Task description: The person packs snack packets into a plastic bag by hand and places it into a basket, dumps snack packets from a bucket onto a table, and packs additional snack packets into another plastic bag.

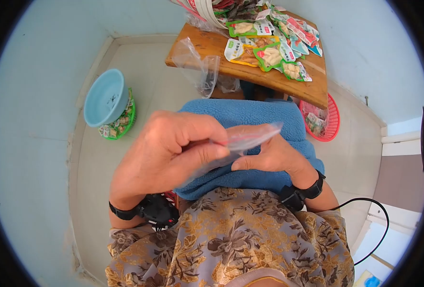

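Above my lap, my left hand (171,148) pinches a clear plastic zip bag (252,139) between thumb and bent forefinger near its reddish seal line. My right hand (276,155) is at the bag's other end, its thumb in front and its fingers partly hidden behind the plastic. The bag's lower part hangs toward my left wrist and is hard to make out; no contents can be seen in it. Under both hands a blue fleece towel (236,110) covers my lap.
A wooden table (250,71) ahead carries snack packets (272,56), a loose clear plastic bag (193,62) and a tipped white bucket (203,12). At left, a blue basin (102,91) rests on a green basket (130,119); at right stands a pink basket (334,119) with packets.
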A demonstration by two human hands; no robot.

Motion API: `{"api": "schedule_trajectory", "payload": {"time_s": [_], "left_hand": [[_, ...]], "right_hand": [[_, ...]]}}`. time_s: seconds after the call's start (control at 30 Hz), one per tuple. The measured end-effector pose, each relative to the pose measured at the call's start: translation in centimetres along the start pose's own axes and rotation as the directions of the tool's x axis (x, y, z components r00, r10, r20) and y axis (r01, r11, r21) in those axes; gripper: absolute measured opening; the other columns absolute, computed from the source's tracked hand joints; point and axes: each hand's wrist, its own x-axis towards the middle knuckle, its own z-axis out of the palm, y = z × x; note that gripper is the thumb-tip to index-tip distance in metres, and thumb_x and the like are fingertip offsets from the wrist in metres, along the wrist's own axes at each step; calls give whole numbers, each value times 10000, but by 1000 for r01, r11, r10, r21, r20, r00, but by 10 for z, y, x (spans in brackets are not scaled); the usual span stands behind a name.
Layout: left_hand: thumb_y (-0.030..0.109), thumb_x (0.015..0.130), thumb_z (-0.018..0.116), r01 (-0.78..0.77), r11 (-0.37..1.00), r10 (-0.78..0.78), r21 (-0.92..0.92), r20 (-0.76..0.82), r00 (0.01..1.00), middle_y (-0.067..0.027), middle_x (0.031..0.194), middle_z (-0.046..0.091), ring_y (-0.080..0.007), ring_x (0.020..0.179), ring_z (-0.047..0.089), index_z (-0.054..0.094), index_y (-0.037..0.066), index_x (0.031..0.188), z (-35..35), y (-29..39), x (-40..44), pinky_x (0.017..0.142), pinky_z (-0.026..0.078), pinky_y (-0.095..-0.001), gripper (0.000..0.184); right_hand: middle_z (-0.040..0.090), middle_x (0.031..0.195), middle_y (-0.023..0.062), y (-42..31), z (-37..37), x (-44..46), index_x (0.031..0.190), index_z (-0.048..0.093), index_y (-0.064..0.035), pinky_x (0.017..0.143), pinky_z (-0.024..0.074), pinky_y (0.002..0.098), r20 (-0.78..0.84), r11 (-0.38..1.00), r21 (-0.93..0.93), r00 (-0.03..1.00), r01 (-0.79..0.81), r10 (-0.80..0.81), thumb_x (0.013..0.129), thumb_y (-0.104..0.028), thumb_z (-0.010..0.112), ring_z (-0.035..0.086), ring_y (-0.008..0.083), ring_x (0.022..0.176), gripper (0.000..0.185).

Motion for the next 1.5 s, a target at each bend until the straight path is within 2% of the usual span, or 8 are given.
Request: {"api": "schedule_trajectory", "payload": {"time_s": [0.13,0.2,0.33,0.4,0.6,0.73,1.2,1.5], "left_hand": [[33,811,738,-242,968,238,64,70,969,-59,717,628,-89,623,546,666,-18,860,-9,6,1,558,410,-254,101],[24,847,699,-111,965,103,238,45,994,-23,731,637,-80,666,562,668,-18,883,-18,11,3,588,430,-255,62],[86,892,670,209,955,-171,209,-185,968,-4,807,655,-84,770,584,669,-5,960,-29,-5,-2,682,459,-269,113],[235,887,707,226,974,-206,6,-390,897,-27,966,663,-115,926,588,634,-2,1110,-33,-25,-16,830,459,-289,333],[472,719,841,91,881,-233,-464,-259,937,-124,1320,551,-240,1247,513,477,-24,1365,1,-101,-78,1069,381,-397,893],[493,738,829,116,900,-246,-419,-271,931,-131,1348,536,-250,1293,475,466,-9,1389,38,-108,-82,1094,351,-417,899],[315,876,750,14,705,-364,-709,-345,865,-121,1274,606,-190,1128,573,579,6,1214,45,-123,-74,990,442,-351,488],[101,954,629,-137,764,-326,-630,-560,762,-109,1103,696,-149,997,630,615,28,999,48,-125,-68,917,476,-306,88]], "right_hand": [[720,1051,55,17,11,7,1176,679,-37,846,510,315,87,943,-157,955,295,-284,846,-101,751,631,117,949,343],[727,964,27,-4,23,0,1086,707,-12,777,506,286,-120,982,167,987,-85,106,926,-121,676,612,81,869,196],[715,874,7,19,28,5,1016,721,0,753,494,258,-178,998,10,982,64,-61,973,-192,629,589,52,837,217],[708,837,-4,26,26,4,978,732,-7,757,493,247,-205,997,50,977,-55,64,994,-211,594,591,48,824,247],[726,884,43,26,24,6,976,720,27,791,516,257,-250,982,185,964,-48,95,1012,-207,554,643,86,847,290],[725,898,59,31,29,8,969,715,41,797,526,265,-248,976,210,963,-52,104,1015,-207,546,659,111,853,304],[721,902,59,38,30,8,949,729,10,785,497,273,-349,952,296,920,-73,179,1016,-277,538,622,107,828,351],[722,903,60,42,30,11,959,728,7,783,500,276,-363,961,268,918,-64,162,1016,-279,539,629,109,832,347]]}}
